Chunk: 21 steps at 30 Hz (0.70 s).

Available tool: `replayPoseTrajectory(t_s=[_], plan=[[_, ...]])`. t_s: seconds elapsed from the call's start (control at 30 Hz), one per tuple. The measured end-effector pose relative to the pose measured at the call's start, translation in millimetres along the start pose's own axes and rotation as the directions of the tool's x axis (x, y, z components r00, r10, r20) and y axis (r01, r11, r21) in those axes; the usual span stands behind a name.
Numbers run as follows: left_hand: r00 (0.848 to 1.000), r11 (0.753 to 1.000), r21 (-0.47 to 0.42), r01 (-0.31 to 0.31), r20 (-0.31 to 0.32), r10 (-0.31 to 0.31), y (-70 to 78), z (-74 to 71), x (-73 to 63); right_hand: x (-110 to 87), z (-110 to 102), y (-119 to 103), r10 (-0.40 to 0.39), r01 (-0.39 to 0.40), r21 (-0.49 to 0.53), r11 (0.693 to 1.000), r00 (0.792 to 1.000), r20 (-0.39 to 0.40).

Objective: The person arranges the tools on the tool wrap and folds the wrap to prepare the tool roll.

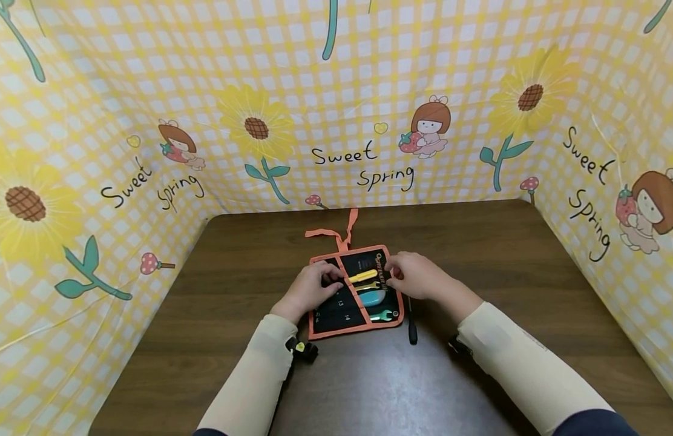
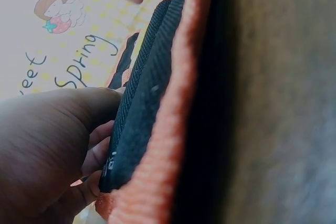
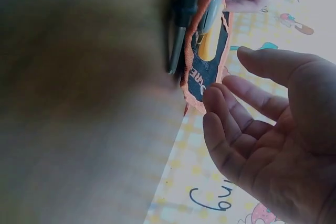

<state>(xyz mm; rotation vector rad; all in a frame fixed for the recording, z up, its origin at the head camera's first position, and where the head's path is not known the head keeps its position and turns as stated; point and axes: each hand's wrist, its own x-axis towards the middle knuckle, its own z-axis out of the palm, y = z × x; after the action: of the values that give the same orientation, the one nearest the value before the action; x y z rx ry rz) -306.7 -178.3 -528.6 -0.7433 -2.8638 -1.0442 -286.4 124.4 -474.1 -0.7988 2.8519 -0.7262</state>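
A black tool pouch (image 1: pixel 328 312) with orange edging lies unfolded on the table. In its slanted pockets sit a yellow-handled tool (image 1: pixel 364 277), a small wrench (image 1: pixel 369 287), a teal-handled tool (image 1: pixel 372 298) and a green wrench (image 1: pixel 382 315). My left hand (image 1: pixel 307 290) rests on the pouch's left part, its loosely bent fingers touching the pocket fabric. Over the upper right edge is my right hand (image 1: pixel 415 275); the right wrist view shows its fingers relaxed with nothing held. Just right of the pouch lies a black-handled screwdriver (image 1: pixel 413 332), its shaft partly hidden in the head view.
Orange tie straps (image 1: pixel 344 235) stretch from the pouch's top toward the back of the table (image 1: pixel 249 242). A yellow checked cloth (image 1: pixel 347 121) with flowers and cartoon figures hangs along the back and both sides.
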Motion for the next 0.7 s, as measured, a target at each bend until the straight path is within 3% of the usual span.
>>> replayPoseTrajectory(t_s=[0.2,0.47,0.7], plan=[[1.000,1.000,0.001,-0.013,0.008,0.013,-0.5,-0.4,1.4,-22.9,-2,3,0.032,-0.028,0.088,0.996,0.999,-0.036],[1.000,1.000,0.004,-0.019,0.018,0.019,2.9,-2.7,1.4,-45.3,-2,8,0.053,-0.051,0.182,0.982,0.999,-0.005],[0.999,1.000,-0.007,-0.030,0.034,0.030,4.6,-5.6,2.6,-61.3,2,12,0.029,-0.030,0.204,0.979,1.000,0.008]])
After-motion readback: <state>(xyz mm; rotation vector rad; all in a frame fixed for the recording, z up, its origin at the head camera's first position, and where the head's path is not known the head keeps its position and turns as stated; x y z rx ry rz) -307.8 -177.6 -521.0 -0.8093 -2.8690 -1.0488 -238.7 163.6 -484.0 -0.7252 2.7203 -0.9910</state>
